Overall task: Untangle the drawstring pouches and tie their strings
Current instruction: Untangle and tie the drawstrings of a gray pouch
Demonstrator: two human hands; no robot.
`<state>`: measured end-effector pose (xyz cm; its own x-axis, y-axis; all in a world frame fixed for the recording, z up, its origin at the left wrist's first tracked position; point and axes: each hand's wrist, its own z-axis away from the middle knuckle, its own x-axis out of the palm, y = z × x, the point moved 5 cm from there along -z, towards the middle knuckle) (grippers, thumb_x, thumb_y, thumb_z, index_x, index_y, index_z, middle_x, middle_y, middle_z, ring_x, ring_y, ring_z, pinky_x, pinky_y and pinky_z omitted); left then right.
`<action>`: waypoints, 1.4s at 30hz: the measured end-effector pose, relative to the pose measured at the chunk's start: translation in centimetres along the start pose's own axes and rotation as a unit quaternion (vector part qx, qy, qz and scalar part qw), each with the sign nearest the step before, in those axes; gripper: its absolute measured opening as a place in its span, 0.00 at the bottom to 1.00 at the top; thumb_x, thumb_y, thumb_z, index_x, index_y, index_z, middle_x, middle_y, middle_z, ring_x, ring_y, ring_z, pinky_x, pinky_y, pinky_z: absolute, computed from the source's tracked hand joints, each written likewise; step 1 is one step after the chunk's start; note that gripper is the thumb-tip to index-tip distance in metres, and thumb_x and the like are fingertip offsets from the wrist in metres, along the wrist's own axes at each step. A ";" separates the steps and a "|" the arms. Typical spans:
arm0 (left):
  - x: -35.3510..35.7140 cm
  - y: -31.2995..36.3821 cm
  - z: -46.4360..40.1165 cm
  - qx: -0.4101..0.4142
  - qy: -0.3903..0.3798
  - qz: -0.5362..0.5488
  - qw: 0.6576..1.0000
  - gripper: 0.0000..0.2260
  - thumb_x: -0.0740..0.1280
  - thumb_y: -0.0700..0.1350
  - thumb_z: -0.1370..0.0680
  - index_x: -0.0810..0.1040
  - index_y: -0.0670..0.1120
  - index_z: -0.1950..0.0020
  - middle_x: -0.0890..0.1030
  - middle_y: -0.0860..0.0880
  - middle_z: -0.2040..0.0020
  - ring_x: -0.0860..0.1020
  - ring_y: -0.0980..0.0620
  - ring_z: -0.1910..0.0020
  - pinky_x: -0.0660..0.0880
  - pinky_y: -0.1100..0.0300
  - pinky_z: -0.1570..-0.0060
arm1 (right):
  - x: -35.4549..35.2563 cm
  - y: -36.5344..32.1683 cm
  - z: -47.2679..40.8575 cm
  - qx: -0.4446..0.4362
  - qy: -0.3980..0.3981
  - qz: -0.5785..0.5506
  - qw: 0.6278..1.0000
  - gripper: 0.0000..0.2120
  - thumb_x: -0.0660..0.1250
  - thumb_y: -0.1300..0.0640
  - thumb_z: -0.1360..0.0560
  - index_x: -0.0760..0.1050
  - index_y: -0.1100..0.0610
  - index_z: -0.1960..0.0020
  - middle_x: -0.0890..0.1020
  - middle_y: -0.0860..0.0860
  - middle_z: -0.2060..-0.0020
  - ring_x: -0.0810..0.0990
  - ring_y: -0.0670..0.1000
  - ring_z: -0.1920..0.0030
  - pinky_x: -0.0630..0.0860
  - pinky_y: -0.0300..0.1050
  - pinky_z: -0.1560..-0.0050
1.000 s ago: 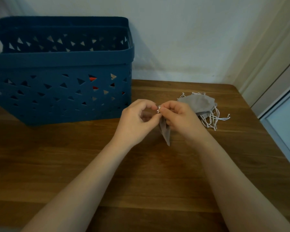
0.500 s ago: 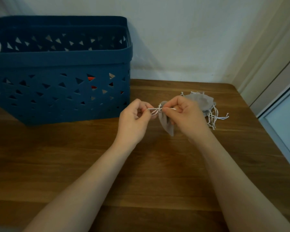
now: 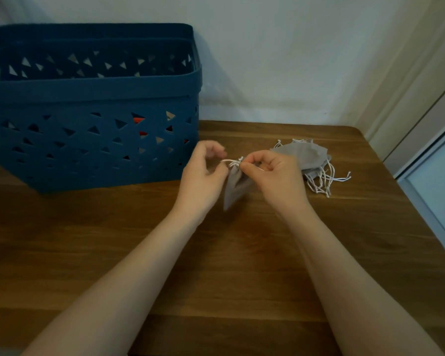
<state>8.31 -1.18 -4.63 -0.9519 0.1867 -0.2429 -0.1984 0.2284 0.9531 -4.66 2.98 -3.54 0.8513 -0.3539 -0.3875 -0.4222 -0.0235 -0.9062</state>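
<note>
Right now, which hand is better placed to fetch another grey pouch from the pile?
Right hand: the pile of grey fabric pouches lies just behind it; the left hand is farther away.

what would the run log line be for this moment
step: tying string | left hand: pinches string | right hand: pinches string | pouch: hangs | pile: on table

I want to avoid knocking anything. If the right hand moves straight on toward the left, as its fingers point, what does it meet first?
Most likely the left hand, just across the short string both pinch; the basket lies beyond.
</note>
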 end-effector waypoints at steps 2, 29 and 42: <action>0.1 1.3 0.0 0.100 -0.030 -0.057 0.993 0.09 0.64 0.38 0.23 0.74 0.52 0.50 0.75 0.56 0.50 0.75 0.61 0.49 0.73 0.65 0.48 | 0.0 -0.3 -0.1 -0.012 -0.001 -0.003 1.000 0.08 0.68 0.56 0.26 0.77 0.46 0.62 0.75 0.36 0.76 0.72 0.34 0.72 0.66 0.27 0.71; 0.6 -1.4 -0.2 0.075 -0.134 -0.066 0.986 0.04 0.65 0.43 0.22 0.77 0.48 0.49 0.78 0.54 0.43 0.76 0.62 0.46 0.73 0.64 0.46 | 0.4 -0.9 1.0 -0.055 -0.086 -0.068 0.992 0.11 0.60 0.65 0.23 0.66 0.49 0.56 0.71 0.44 0.71 0.70 0.39 0.73 0.66 0.30 0.70; -1.1 2.0 0.0 0.042 0.005 0.147 0.988 0.04 0.64 0.40 0.22 0.78 0.46 0.49 0.80 0.53 0.58 0.78 0.61 0.59 0.75 0.67 0.58 | -0.8 -2.2 -0.8 -0.113 0.032 -0.033 0.993 0.06 0.63 0.55 0.24 0.70 0.44 0.55 0.69 0.47 0.43 0.69 0.45 0.40 0.69 0.42 0.40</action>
<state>8.98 -0.88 -2.46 -0.9677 0.2483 0.0445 0.1069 0.2438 0.9639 -4.65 2.60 -1.11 0.8609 -0.4027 -0.3110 -0.4318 -0.2547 -0.8653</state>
